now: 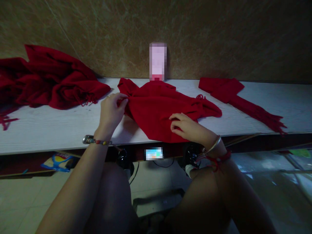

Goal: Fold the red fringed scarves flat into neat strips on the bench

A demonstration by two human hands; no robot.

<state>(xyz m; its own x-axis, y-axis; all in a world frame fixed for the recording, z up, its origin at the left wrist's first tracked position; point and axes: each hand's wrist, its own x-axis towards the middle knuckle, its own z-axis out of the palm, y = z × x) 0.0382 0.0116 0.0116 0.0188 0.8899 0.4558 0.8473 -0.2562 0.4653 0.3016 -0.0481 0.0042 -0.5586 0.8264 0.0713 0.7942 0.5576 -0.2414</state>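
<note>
In the head view a red scarf (156,112) lies loosely spread and rumpled on the white tabletop, its front part hanging over the edge. My left hand (112,109) pinches the scarf's left upper part between thumb and fingers. Half bent and a little apart, the fingers of my right hand (186,128) rest on the cloth near its lower right; no fold shows gripped there. A bit of fringe sticks up at the scarf's right end.
A heap of red fringed cloth (60,81) lies at the left. A folded red scarf (231,92) lies at the right. A pale blurred-out object (158,60) stands against the marble-patterned wall. Below the table are a blurred-out screen (154,153) and a snack bag (59,161).
</note>
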